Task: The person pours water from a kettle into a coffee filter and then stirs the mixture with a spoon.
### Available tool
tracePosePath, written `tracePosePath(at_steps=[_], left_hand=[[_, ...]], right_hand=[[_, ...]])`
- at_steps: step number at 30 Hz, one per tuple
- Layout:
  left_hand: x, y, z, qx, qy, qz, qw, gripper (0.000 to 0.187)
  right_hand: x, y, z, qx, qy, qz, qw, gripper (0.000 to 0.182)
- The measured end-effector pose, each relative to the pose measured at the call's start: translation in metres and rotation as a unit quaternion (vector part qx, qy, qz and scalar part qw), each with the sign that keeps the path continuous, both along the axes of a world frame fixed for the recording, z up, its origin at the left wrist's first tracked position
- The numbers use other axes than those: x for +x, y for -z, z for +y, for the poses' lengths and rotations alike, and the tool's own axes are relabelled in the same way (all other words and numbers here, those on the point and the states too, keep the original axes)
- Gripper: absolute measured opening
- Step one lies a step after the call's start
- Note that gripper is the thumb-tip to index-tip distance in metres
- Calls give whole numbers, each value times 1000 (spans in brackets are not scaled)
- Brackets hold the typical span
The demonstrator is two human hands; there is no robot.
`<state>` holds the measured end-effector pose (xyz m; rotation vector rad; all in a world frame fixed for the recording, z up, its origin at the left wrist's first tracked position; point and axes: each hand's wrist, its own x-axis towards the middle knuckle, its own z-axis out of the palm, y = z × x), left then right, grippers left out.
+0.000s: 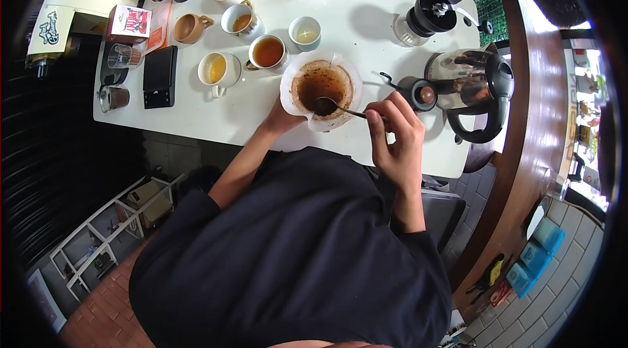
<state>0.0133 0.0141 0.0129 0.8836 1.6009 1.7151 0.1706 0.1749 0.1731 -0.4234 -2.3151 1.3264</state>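
Note:
Wet brown grounds and liquid fill a white paper coffee filter near the table's front edge. Its lower left side rests against my left hand, which is closed around it from below; those fingers are mostly hidden, as is whatever supports the paper. A metal spoon is pinched by the handle in my right hand. The spoon's bowl dips into the grounds. Just beyond the filter stand a cup of reddish-brown liquid and a white cup with pale liquid.
Several more cups stand farther back and left, including a brown cup. A black scale lies at left. To the right are a gooseneck kettle, a larger glass-bodied kettle and a coffee grinder on the white table.

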Motion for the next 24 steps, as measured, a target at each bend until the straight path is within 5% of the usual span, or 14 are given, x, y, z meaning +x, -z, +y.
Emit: tracePosePath(at_steps=[4,13,24], left_hand=[[-2,2,3,2,11,-4,1000,72],[-1,-7,3,17,21,-8,1000,67],[-2,-13,3,-2,19,-9,1000,65]], right_hand=[[0,7,10,1,12,-36,999,16],[-1,40,12,-186,88,-22,978,35],[-5,44,12,-274,109,-15,956,37]])
